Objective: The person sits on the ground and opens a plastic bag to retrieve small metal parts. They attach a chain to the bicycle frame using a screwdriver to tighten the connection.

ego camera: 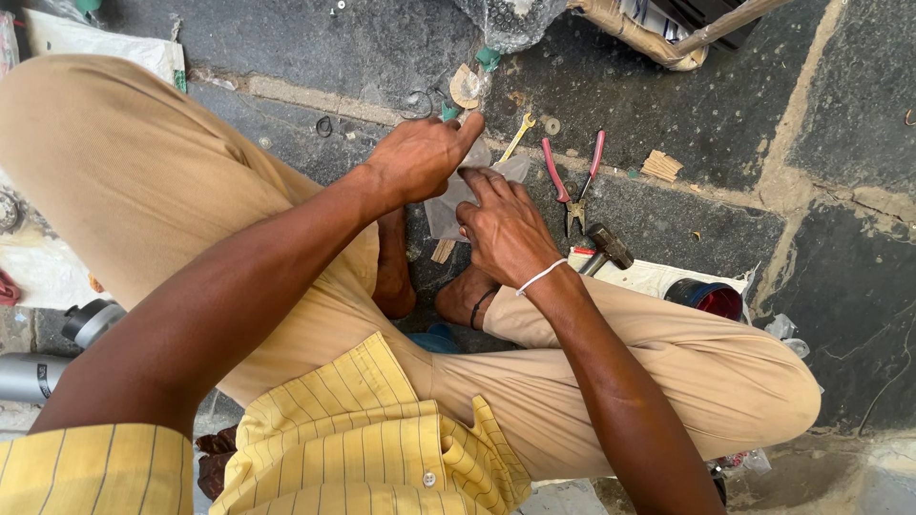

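I sit cross-legged on a dark stone floor in tan trousers and a yellow striped shirt. My left hand (420,157) and my right hand (506,227) are together over a small clear plastic bag (448,205) lying on the floor before my feet. Fingers of both hands pinch at the bag's top edge. What the bag holds is hidden by my hands. A white band circles my right wrist.
Red-handled pliers (575,181) lie just right of my hands, a hammer (603,248) below them, a small yellow spanner (516,136) above. A dark round tin (708,298) sits by my right knee. A metal bottle (38,372) lies at the left. Washers and scraps dot the floor.
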